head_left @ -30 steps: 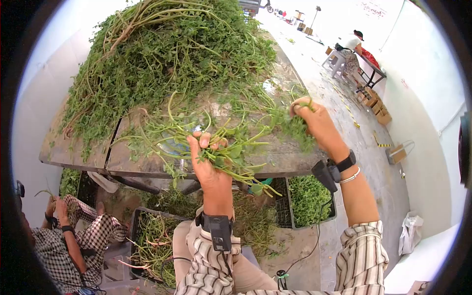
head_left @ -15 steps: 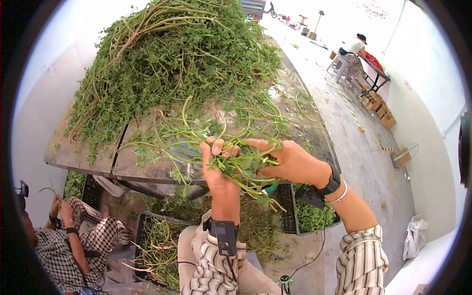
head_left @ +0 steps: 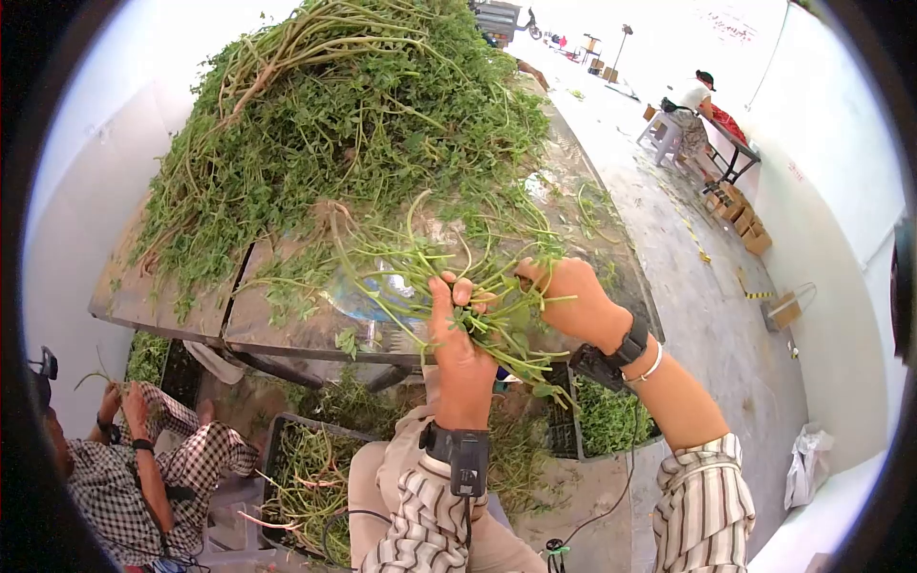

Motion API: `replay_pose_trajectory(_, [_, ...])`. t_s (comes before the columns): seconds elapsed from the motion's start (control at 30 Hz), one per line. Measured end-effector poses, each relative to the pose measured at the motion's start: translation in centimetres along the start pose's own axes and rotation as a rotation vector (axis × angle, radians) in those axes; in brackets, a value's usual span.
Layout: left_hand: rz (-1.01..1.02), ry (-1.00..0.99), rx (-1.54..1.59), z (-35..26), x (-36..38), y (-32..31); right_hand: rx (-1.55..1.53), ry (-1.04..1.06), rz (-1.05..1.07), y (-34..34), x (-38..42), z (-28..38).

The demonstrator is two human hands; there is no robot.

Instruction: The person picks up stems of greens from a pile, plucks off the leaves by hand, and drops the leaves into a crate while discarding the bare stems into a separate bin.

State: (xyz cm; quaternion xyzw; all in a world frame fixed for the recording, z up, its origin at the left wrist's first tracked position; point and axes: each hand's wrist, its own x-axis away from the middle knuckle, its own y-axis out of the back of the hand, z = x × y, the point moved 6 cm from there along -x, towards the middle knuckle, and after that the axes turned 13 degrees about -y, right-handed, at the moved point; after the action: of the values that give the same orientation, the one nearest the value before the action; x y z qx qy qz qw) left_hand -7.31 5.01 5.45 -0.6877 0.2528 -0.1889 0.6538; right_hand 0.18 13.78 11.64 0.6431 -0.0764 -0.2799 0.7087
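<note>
A bunch of green stems with leaves (head_left: 521, 334) is held over the table's front edge. My left hand (head_left: 460, 329) is wrapped round the bunch, its thumb and fingertips pointing up. To its right, my right hand (head_left: 571, 298) is closed at the upper right side of the bunch, fingers bent in, pinching stems. Long stems stick out up and left above the table (head_left: 287, 329). A large heap of leafy greens (head_left: 353, 124) covers the back of the table.
Below the table are a black crate of stems (head_left: 310, 477) and a crate of greens (head_left: 611, 420). A co-worker in checked clothes (head_left: 119, 487) sits at lower left. Another person (head_left: 690, 105) sits at a far table, near cardboard boxes (head_left: 740, 215). A white bag (head_left: 809, 463) lies right.
My left hand has shifted right with the bunch. My right hand has moved slightly right and up, its fingers now more curled in.
</note>
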Motion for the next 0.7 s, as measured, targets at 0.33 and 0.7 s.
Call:
replay_pose_trajectory(0.33, [-0.059, -0.115, -0.081, -2.1, -0.7, 1.2, -0.198, -0.467, -0.259, 4.8, -1.4, -11.7])
replay_pose_trajectory(0.7, [-0.079, -0.061, -0.471, 1.3, 0.2, 2.0, -0.128, -0.249, -0.084, 4.7, 0.0, -5.2])
